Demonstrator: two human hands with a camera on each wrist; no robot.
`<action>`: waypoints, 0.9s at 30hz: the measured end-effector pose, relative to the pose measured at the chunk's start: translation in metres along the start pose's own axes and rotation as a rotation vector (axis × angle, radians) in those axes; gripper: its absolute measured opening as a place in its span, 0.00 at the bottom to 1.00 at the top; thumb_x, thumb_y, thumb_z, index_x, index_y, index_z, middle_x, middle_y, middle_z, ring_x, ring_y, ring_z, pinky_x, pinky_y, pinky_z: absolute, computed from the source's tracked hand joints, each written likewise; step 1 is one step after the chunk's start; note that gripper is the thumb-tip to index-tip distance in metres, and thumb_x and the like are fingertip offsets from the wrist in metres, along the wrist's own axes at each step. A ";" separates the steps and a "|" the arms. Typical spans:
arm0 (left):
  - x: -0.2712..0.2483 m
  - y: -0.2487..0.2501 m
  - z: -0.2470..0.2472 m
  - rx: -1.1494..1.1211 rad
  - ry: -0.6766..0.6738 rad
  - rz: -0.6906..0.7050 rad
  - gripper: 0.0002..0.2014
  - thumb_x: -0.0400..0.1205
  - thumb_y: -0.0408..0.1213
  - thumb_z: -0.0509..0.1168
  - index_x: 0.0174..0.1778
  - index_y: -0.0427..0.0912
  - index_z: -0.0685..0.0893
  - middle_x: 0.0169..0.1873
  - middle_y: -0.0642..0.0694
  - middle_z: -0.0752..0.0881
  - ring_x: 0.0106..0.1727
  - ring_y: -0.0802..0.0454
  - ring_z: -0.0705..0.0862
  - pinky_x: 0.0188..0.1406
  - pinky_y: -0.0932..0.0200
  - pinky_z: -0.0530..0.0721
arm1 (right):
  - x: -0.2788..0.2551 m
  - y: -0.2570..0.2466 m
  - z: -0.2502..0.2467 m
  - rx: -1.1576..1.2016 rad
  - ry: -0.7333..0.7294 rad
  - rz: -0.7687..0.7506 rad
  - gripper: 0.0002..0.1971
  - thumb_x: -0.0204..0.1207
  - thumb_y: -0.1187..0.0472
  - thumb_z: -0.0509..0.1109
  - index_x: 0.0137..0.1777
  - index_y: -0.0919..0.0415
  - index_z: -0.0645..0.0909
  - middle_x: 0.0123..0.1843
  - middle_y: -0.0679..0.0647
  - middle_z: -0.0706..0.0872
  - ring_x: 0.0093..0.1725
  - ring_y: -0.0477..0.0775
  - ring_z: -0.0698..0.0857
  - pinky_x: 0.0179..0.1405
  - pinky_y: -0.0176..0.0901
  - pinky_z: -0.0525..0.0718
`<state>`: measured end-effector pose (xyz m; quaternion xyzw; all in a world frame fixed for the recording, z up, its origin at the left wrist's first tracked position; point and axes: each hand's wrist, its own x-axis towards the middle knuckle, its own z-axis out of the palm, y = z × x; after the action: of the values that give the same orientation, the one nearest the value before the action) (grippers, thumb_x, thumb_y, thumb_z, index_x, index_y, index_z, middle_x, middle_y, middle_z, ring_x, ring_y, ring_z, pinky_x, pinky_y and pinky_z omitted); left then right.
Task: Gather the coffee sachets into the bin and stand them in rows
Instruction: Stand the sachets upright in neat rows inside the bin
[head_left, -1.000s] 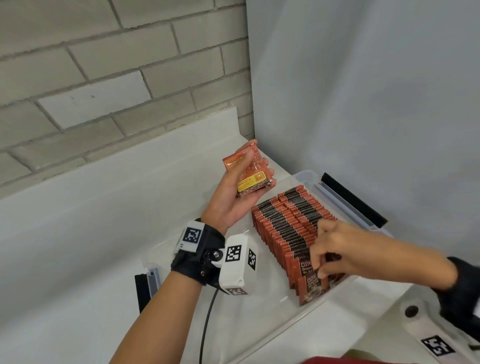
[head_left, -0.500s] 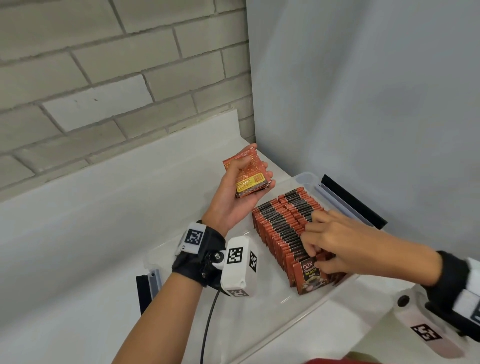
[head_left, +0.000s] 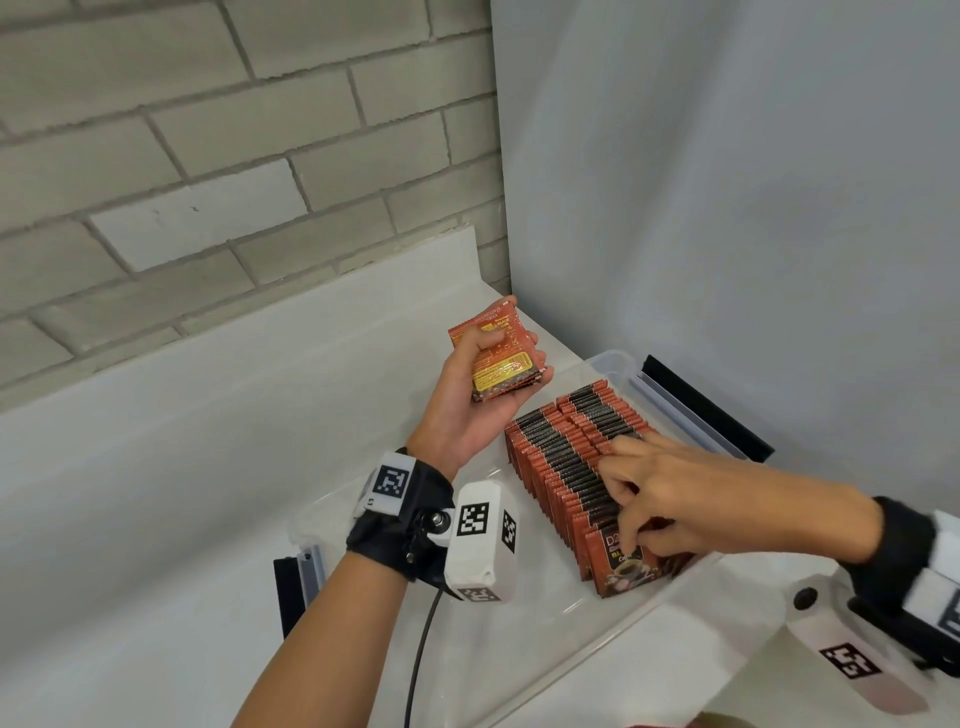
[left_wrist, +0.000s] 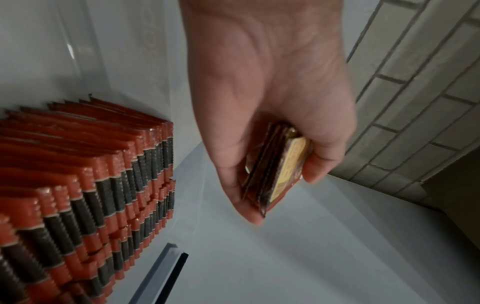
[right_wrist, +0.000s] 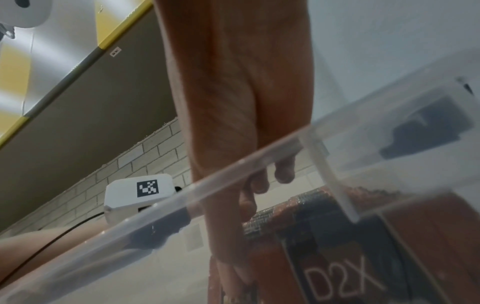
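Note:
A clear plastic bin (head_left: 675, 587) sits on a white counter. Two rows of red-and-black coffee sachets (head_left: 566, 447) stand upright in its right half, also seen in the left wrist view (left_wrist: 78, 195). My left hand (head_left: 514, 348) is raised above the bin's far left and grips a small stack of sachets (head_left: 498, 371) between thumb and fingers (left_wrist: 280, 164). My right hand (head_left: 623, 514) lies over the near end of the rows, fingers spread on the sachet tops. Its thumb (right_wrist: 228, 246) presses the face of the front sachet (right_wrist: 342, 281).
The bin has black latches at the far right (head_left: 701, 410) and near left (head_left: 288, 592). A brick wall (head_left: 208, 156) rises behind the counter (head_left: 182, 467), and a grey panel (head_left: 727, 208) stands close behind the bin.
My right hand left the front sachet, slid farther onto the rows and spread its fingers over the tops. The left hand keeps its stack in about the same place.

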<state>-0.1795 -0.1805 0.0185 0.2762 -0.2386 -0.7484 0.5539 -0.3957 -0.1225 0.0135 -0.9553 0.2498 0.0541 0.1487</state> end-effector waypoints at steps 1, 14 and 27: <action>0.000 0.000 0.000 -0.003 -0.001 -0.001 0.17 0.73 0.34 0.64 0.59 0.39 0.80 0.42 0.40 0.86 0.42 0.47 0.85 0.41 0.52 0.88 | -0.001 0.001 -0.001 0.028 -0.008 0.006 0.10 0.80 0.48 0.66 0.56 0.43 0.87 0.46 0.35 0.65 0.51 0.35 0.59 0.53 0.26 0.61; 0.000 -0.004 -0.001 0.145 -0.149 0.003 0.19 0.74 0.27 0.65 0.60 0.46 0.83 0.44 0.45 0.88 0.47 0.49 0.88 0.47 0.51 0.88 | 0.006 0.008 -0.035 0.764 0.578 0.370 0.06 0.72 0.59 0.76 0.48 0.48 0.86 0.43 0.42 0.87 0.42 0.39 0.81 0.45 0.34 0.77; 0.000 -0.010 -0.002 0.231 -0.214 -0.096 0.36 0.66 0.52 0.79 0.68 0.40 0.79 0.60 0.37 0.86 0.59 0.43 0.86 0.60 0.50 0.86 | 0.030 0.002 -0.042 0.913 0.813 0.427 0.08 0.73 0.61 0.76 0.51 0.50 0.87 0.43 0.50 0.89 0.43 0.47 0.85 0.53 0.45 0.82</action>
<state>-0.1850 -0.1777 0.0109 0.2676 -0.3670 -0.7668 0.4535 -0.3691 -0.1516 0.0478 -0.6694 0.4687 -0.3951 0.4196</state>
